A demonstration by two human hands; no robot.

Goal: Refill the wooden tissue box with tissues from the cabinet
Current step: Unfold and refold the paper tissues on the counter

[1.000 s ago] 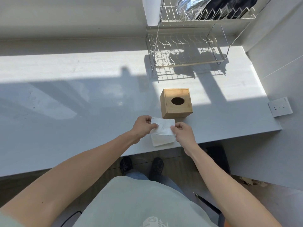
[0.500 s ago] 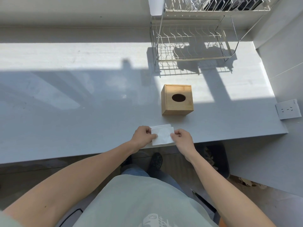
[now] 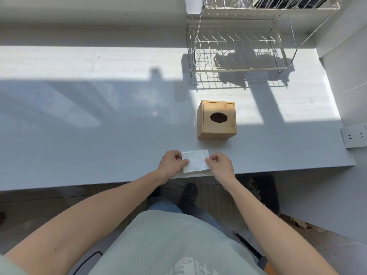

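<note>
Inspector: Progress first, from the head view, the only one supplied. Tissues [image 3: 195, 161] are out and lie as a white folded stack on the counter [image 3: 99, 126], close to its near edge. Left hand [image 3: 172, 164] and right hand [image 3: 220, 165] each pinch one end of the stack, fingers [image 3: 183, 161] closed narrow on it.

Clerk: And the box?

Inspector: Box [image 3: 217, 120] stands upright on the counter, just beyond the stack and apart from it. Its oval opening shows dark, with no tissue standing out of it. Lid appears seated. I judge it not yet refilled.

Clerk: So what is left?

Inspector: By my reading, fetching is done. Opening the box, loading the stack and drawing a sheet through the oval are outstanding. How the box opens cannot be told from this angle.

Clerk: Any brands or labels?

Inspector: None legible. Stack shows no printing I can read; whether it has a wrapper is unclear. Box is plain wood. Shirt [image 3: 168, 245] carries a pale emblem at the bottom edge, cut off, no words readable. Socket [image 3: 355, 136] on the right wall bears no visible marking. Rack [image 3: 238, 48] at the back is unmarked wire.
</note>
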